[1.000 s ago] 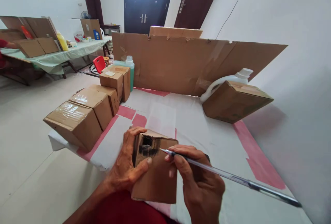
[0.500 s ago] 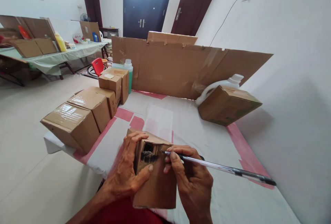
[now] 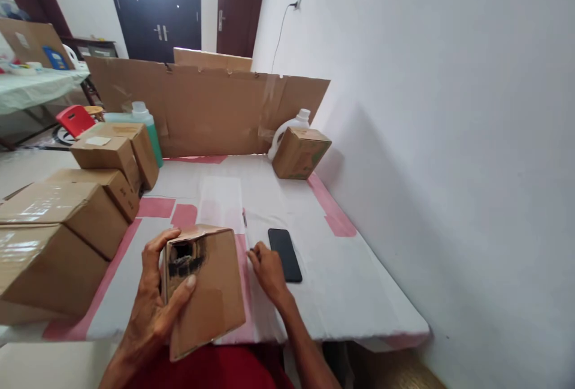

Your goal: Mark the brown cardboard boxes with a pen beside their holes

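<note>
Leftmost taped boxes [image 3: 40, 257] cut off at picture's edge

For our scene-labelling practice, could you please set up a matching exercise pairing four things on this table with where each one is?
Things:
1. small box
2. phone
3. green bottle
4. white jug

Places:
A. behind the tilted box by the wall
B. held in the left hand
C. flat on the cloth beside the right hand
D. behind the stacked boxes at left

Pairs: 1-B, 2-C, 3-D, 4-A
</note>
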The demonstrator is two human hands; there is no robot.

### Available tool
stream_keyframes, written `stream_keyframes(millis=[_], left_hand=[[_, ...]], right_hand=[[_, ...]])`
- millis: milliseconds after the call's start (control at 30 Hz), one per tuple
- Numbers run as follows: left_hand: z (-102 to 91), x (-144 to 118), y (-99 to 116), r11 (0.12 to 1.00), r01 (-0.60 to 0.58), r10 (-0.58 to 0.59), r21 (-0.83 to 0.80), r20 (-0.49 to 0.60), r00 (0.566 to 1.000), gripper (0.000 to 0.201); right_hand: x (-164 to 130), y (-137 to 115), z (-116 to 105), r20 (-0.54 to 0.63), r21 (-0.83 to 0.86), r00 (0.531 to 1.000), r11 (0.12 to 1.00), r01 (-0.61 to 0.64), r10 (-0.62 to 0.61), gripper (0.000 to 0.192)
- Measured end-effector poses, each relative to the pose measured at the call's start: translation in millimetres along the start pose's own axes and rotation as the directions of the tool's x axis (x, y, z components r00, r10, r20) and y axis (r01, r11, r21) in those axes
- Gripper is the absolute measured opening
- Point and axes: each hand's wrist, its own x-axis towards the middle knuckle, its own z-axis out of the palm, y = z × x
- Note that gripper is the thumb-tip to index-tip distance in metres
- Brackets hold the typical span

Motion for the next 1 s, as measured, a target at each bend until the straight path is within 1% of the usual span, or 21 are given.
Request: stream_keyframes(millis=[67,100,133,167,233,300,367,400,467,533,633,700,767,800,867,900,933,967,1000], left_hand=[[-0.2,-0.3,1.3,1.000,0.013,-0.014,0.007,0.014,1.000,0.063],[-0.1,-0.5,2.0,1.000,0.020,-0.020,0.007,0.024,1.000,0.063],[0.0,-0.5,2.8,1.000,0.018,-0.018,0.003,0.025,1.000,0.064],[0.1,-0.5,3.3,1.000,0.015,-0.015,-0.002,0.026,1.000,0.064],[0.2,-0.5,3.7,1.000,0.011,-0.011,-0.008,0.032,0.999,0.063],[-0.2,-0.9,3.2,1.000,0.007,-0.007,-0.010,0.036,0.999,0.062],[-0.8,-1.7,2.4,1.000,0.007,-0.006,-0.008,0.029,1.000,0.063],[-1.0,-2.1,2.1,1.000,0.010,-0.009,-0.012,0.025,1.000,0.063],[-0.9,-2.8,2.1,1.000,0.018,-0.017,-0.023,0.020,1.000,0.064],[0.1,-3.2,2.5,0.999,0.016,-0.016,-0.028,0.017,1.000,0.064],[1.8,-3.4,2.0,1.000,-0.009,0.009,-0.025,0.008,1.000,0.062],[1.7,-3.6,-0.2,0.999,-0.022,0.023,-0.029,0.007,1.000,0.062],[0.4,-3.8,-3.8,0.999,-0.033,0.033,-0.028,0.006,0.999,0.062],[-0.6,-3.9,-5.6,0.999,-0.039,0.039,-0.022,0.005,0.999,0.062],[-2.4,-4.4,-8.5,0.999,-0.047,0.047,-0.011,0.005,0.999,0.061],[-3.0,-4.7,-9.2,0.999,-0.052,0.052,-0.011,0.007,0.999,0.061],[-3.1,-4.9,-9.4,0.998,-0.060,0.060,-0.014,0.011,0.998,0.061],[-2.8,-4.9,-9.0,0.997,-0.072,0.072,-0.019,0.017,0.997,0.061],[-2.2,-4.8,-8.2,0.996,-0.087,0.087,-0.024,0.025,0.996,0.061]], right_hand=[[-6.5,12.5,17.9,0.026,-0.132,0.997,0.989,-0.074,0.078,0.016],[-10.1,15.1,23.5,0.032,-0.186,0.994,0.978,-0.099,0.107,0.011],[-13.0,16.1,26.1,0.036,-0.230,0.991,0.966,-0.115,0.126,0.008],[-14.8,16.5,25.5,0.035,-0.265,0.990,0.956,-0.125,0.139,0.009],[-14.7,18.3,16.0,0.006,-0.313,0.987,0.938,-0.149,0.159,0.021],[-10.8,24.6,0.0,-0.072,-0.347,0.979,0.916,-0.202,0.189,0.033],[-5.3,35.4,-16.6,-0.156,-0.367,0.957,0.885,-0.288,0.246,0.042],[-2.5,41.6,-23.4,-0.178,-0.368,0.944,0.871,-0.326,0.278,0.046],[3.5,53.3,-32.7,-0.174,-0.353,0.928,0.859,-0.371,0.329,0.052],[9.8,62.2,-35.8,-0.141,-0.310,0.923,0.869,-0.385,0.358,0.057],[18.6,69.7,-31.7,-0.115,-0.200,0.916,0.894,-0.401,0.385,0.062],[21.3,71.3,-25.6,-0.089,-0.089,0.923,0.920,-0.381,0.373,0.051],[18.5,69.7,-19.2,-0.051,0.059,0.946,0.947,-0.316,0.319,0.039],[14.6,67.3,-16.9,-0.030,0.139,0.959,0.951,-0.276,0.283,0.038],[1.7,58.6,-16.6,0.000,0.291,0.977,0.935,-0.203,0.212,0.048],[-6.6,52.6,-19.6,0.018,0.412,0.981,0.892,-0.185,0.195,0.054],[-15.4,45.8,-25.1,0.040,0.546,0.982,0.820,-0.175,0.183,0.060],[-24.2,38.5,-32.8,0.076,0.709,0.980,0.681,-0.184,0.186,0.064],[-32.5,30.8,-42.2,0.131,0.842,0.976,0.501,-0.202,0.174,0.064]])
